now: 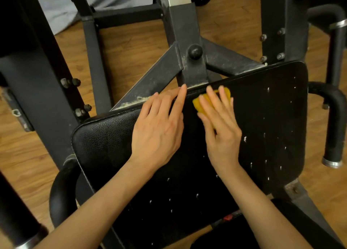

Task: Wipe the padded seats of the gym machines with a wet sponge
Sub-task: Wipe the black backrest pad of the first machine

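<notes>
Both forearms are bare from the lower edge of the picture up to the wrists, with no sleeve, cuff, watch or band on either one. The left hand (156,130) and the right hand (221,128) wear no gloves and no rings, and the fingernails are short and unpainted. Tendons and a few veins stand out faintly on the back of the left hand.

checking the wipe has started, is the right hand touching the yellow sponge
Touching. The head view shows the right hand lying flat on the yellow sponge, straight fingers across its top, pressing it onto the black padded seat.
</notes>
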`<act>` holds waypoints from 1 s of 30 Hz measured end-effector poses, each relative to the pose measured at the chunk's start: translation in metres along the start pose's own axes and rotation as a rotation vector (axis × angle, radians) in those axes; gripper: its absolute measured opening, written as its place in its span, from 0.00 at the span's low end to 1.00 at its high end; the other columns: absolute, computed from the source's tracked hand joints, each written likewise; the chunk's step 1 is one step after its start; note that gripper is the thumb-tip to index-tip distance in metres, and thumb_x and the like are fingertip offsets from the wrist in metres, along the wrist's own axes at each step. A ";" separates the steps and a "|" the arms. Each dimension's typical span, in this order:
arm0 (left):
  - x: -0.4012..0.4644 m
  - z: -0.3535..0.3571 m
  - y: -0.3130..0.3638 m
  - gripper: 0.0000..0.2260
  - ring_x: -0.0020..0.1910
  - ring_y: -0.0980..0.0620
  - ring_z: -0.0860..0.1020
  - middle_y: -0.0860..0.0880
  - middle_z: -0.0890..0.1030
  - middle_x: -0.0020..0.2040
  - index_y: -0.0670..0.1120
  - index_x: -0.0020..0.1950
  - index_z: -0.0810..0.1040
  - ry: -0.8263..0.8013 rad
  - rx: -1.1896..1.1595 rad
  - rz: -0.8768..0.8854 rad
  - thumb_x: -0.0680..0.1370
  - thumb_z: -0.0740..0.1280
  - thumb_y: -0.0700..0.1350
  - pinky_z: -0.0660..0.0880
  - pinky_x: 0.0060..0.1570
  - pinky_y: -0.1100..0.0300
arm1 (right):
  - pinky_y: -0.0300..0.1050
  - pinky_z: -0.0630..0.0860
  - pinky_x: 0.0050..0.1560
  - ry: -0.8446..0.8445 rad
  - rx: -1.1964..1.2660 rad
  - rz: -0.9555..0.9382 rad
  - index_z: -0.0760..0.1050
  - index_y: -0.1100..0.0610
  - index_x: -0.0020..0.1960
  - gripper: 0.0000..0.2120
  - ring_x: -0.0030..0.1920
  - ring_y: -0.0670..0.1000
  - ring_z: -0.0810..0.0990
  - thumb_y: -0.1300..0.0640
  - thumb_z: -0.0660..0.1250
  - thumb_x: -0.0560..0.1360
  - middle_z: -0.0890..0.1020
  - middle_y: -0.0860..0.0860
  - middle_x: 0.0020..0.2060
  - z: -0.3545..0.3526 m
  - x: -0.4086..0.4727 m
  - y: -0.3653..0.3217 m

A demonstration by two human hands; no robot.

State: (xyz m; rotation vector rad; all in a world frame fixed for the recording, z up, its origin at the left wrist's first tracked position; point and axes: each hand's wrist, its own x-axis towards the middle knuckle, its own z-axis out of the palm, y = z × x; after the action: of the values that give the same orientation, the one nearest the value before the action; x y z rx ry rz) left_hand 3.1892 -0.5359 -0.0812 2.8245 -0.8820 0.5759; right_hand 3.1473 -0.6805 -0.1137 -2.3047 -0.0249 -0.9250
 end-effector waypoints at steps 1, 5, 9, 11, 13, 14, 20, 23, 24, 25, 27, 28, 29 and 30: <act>-0.001 0.000 0.000 0.24 0.65 0.46 0.71 0.45 0.73 0.66 0.43 0.79 0.58 0.001 -0.008 -0.001 0.83 0.53 0.46 0.58 0.73 0.53 | 0.61 0.55 0.76 0.024 0.009 0.014 0.71 0.60 0.69 0.18 0.75 0.57 0.62 0.62 0.63 0.79 0.71 0.56 0.70 0.001 0.012 -0.002; 0.001 0.000 -0.001 0.24 0.65 0.46 0.71 0.45 0.73 0.66 0.43 0.79 0.58 -0.013 -0.032 0.012 0.82 0.54 0.46 0.59 0.73 0.53 | 0.63 0.57 0.75 -0.017 -0.004 0.046 0.70 0.60 0.69 0.19 0.76 0.57 0.61 0.62 0.64 0.79 0.70 0.56 0.71 -0.003 -0.032 0.007; 0.002 -0.004 -0.001 0.25 0.68 0.47 0.69 0.45 0.70 0.70 0.43 0.79 0.58 -0.020 -0.046 0.027 0.82 0.55 0.46 0.57 0.74 0.53 | 0.64 0.59 0.73 -0.018 -0.044 0.025 0.67 0.59 0.70 0.19 0.75 0.57 0.63 0.59 0.62 0.80 0.70 0.54 0.70 -0.011 -0.066 0.014; 0.001 -0.005 -0.002 0.25 0.72 0.47 0.66 0.45 0.67 0.74 0.43 0.79 0.59 -0.023 -0.071 0.043 0.81 0.56 0.45 0.56 0.75 0.52 | 0.63 0.57 0.75 0.036 0.026 0.066 0.70 0.60 0.69 0.18 0.75 0.57 0.62 0.62 0.63 0.79 0.71 0.56 0.70 -0.008 -0.026 0.013; 0.005 -0.006 0.002 0.26 0.76 0.48 0.61 0.45 0.63 0.77 0.42 0.79 0.58 -0.013 -0.083 0.063 0.80 0.56 0.44 0.54 0.77 0.51 | 0.61 0.56 0.76 0.123 0.047 0.106 0.71 0.61 0.69 0.18 0.75 0.57 0.62 0.64 0.64 0.79 0.72 0.56 0.70 -0.005 0.015 0.013; 0.008 -0.005 0.007 0.27 0.77 0.48 0.59 0.45 0.61 0.78 0.42 0.79 0.58 -0.018 -0.084 0.089 0.80 0.56 0.44 0.53 0.77 0.51 | 0.60 0.55 0.76 0.136 0.047 0.108 0.71 0.61 0.69 0.18 0.75 0.57 0.62 0.64 0.64 0.79 0.71 0.56 0.70 -0.006 0.023 0.016; 0.048 0.007 0.053 0.26 0.78 0.47 0.58 0.44 0.60 0.79 0.41 0.79 0.58 -0.024 -0.091 0.248 0.81 0.55 0.44 0.50 0.78 0.49 | 0.62 0.57 0.75 0.052 -0.039 0.170 0.69 0.61 0.69 0.19 0.76 0.55 0.61 0.61 0.62 0.79 0.69 0.54 0.72 -0.027 -0.063 0.035; 0.056 0.017 0.057 0.26 0.78 0.47 0.57 0.42 0.58 0.79 0.40 0.79 0.56 -0.022 -0.040 0.261 0.82 0.52 0.47 0.49 0.78 0.50 | 0.60 0.57 0.76 0.140 0.018 0.207 0.71 0.61 0.69 0.18 0.76 0.54 0.62 0.62 0.63 0.79 0.71 0.55 0.71 -0.026 -0.003 0.043; 0.055 0.020 0.056 0.26 0.79 0.46 0.55 0.42 0.56 0.80 0.40 0.79 0.54 -0.027 -0.024 0.265 0.83 0.51 0.48 0.50 0.78 0.51 | 0.58 0.56 0.76 0.183 0.005 0.223 0.71 0.61 0.69 0.18 0.76 0.54 0.62 0.61 0.63 0.79 0.71 0.55 0.70 -0.026 0.023 0.045; 0.054 0.023 0.056 0.26 0.79 0.46 0.55 0.41 0.55 0.80 0.39 0.79 0.53 -0.030 -0.016 0.268 0.83 0.51 0.49 0.50 0.78 0.51 | 0.57 0.56 0.76 0.208 -0.013 0.221 0.71 0.60 0.69 0.18 0.76 0.53 0.62 0.61 0.63 0.80 0.71 0.54 0.70 -0.026 0.041 0.047; 0.053 0.024 0.055 0.26 0.79 0.46 0.54 0.41 0.54 0.80 0.39 0.80 0.52 -0.028 -0.015 0.274 0.84 0.51 0.49 0.52 0.78 0.51 | 0.57 0.55 0.77 0.188 -0.022 0.204 0.70 0.61 0.70 0.18 0.76 0.53 0.61 0.61 0.62 0.80 0.70 0.55 0.71 -0.028 0.035 0.054; 0.053 0.024 0.056 0.26 0.79 0.46 0.54 0.41 0.53 0.80 0.39 0.80 0.52 -0.026 -0.021 0.275 0.84 0.51 0.49 0.52 0.78 0.51 | 0.58 0.55 0.76 0.165 -0.023 0.208 0.70 0.62 0.70 0.19 0.76 0.54 0.60 0.63 0.63 0.80 0.69 0.55 0.72 -0.030 0.013 0.057; 0.053 0.024 0.056 0.27 0.79 0.46 0.54 0.41 0.53 0.80 0.39 0.80 0.52 -0.027 -0.027 0.275 0.83 0.51 0.49 0.52 0.78 0.51 | 0.61 0.55 0.76 0.151 -0.027 0.233 0.69 0.62 0.70 0.19 0.76 0.54 0.60 0.63 0.63 0.79 0.69 0.55 0.72 -0.032 -0.014 0.059; 0.053 0.024 0.056 0.27 0.79 0.46 0.53 0.41 0.53 0.80 0.39 0.80 0.51 -0.030 -0.030 0.274 0.83 0.51 0.49 0.51 0.78 0.51 | 0.63 0.56 0.75 0.150 -0.027 0.265 0.69 0.63 0.70 0.20 0.76 0.55 0.60 0.64 0.63 0.79 0.68 0.56 0.72 -0.035 -0.038 0.056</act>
State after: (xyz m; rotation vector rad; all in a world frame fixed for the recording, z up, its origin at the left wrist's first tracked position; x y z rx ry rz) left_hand 3.2054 -0.6150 -0.0815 2.7110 -1.2832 0.5471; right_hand 3.1112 -0.7369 -0.1502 -2.1893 0.3495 -0.9605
